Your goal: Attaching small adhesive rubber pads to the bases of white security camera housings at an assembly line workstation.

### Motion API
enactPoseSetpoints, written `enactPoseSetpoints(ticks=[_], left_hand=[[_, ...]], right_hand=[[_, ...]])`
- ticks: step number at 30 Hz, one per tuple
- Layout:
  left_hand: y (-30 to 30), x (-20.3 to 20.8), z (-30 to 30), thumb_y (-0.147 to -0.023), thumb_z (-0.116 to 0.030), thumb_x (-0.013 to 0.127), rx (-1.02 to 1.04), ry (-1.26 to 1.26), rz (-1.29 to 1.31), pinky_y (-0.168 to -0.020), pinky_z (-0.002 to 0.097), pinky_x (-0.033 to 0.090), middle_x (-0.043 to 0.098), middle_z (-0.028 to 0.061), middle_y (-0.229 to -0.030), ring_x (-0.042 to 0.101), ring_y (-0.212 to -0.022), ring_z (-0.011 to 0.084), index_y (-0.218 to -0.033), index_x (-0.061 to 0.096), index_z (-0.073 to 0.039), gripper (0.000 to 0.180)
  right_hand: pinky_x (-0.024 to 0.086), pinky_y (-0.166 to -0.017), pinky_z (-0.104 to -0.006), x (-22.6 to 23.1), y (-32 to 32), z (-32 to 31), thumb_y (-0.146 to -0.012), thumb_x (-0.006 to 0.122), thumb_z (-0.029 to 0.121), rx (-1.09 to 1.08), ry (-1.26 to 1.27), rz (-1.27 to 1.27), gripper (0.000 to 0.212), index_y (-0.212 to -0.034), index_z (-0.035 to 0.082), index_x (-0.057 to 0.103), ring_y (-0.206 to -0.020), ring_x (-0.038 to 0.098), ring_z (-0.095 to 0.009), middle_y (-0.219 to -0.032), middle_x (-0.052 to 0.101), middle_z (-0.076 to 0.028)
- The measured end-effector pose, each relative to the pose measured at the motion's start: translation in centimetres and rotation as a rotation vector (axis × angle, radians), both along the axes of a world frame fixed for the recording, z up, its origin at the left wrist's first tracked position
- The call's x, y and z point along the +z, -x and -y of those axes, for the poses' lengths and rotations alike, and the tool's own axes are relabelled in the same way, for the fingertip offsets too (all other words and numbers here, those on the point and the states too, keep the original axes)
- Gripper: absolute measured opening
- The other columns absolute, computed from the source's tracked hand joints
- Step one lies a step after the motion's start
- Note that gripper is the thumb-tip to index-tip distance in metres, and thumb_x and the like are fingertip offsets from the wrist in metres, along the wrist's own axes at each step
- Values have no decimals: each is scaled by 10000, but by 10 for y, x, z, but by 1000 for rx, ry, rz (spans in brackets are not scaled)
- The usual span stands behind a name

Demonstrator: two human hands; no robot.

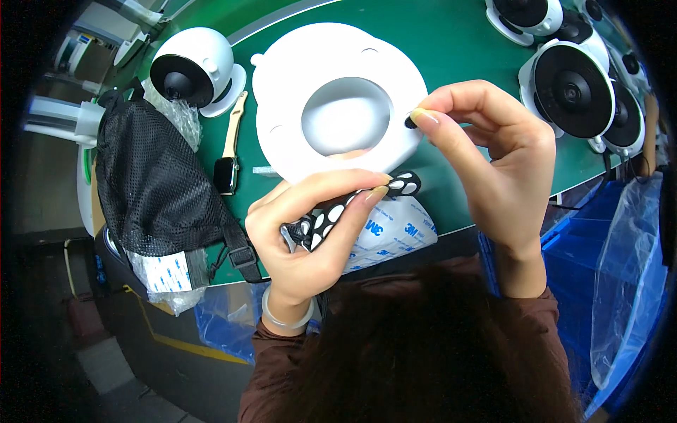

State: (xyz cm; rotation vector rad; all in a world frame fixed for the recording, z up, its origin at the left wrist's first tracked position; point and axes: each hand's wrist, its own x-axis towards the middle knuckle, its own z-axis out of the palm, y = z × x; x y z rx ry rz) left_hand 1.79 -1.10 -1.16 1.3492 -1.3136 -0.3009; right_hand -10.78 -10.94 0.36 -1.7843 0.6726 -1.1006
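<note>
My left hand (pixel 303 229) is closed around a black strip with white oval spots (pixel 330 217), pinching its right part between thumb and forefinger. My right hand (pixel 490 144) pinches a small black pad (pixel 410 122) between thumb and fingertip. That pad is at the right rim of a white rounded plastic housing (pixel 282 77); whether it touches the surface I cannot tell. The housing has a large round recess in its middle and lies in front of both hands. Under the strip, a white sheet with blue print (pixel 395 236) sits at the table's near edge.
On the green tabletop (pixel 458 35), a white ball-shaped camera (pixel 194 67) stands left, near a watch with a beige strap (pixel 227 173) and a black mesh bag (pixel 151 180). Several similar cameras (pixel 572 88) crowd the right. Blue bins with clear plastic (pixel 585 247) are below right.
</note>
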Motion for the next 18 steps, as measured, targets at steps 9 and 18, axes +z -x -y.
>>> enactPoseSetpoints(ticks=[9,18], left_hand=[[-2,-4,-1,-626,81,640,-11,39,2,-600,192,448,638,110,-766,601,-653,121,-762,646,3,156],[-2,-4,7,-635,62,643,-6,59,-10,-580,192,439,641,87,-735,602,-633,115,-763,642,-2,143]], right_hand=[[440,-620,-165,0,-1,-2,-739,599,-9,-3,36,-67,70,-786,-35,553,-702,562,-76,-744,596,-58],[447,-545,-170,-9,0,21,-779,582,74,258,-218,48,127,-851,-28,559,-676,545,-74,-751,578,-43]])
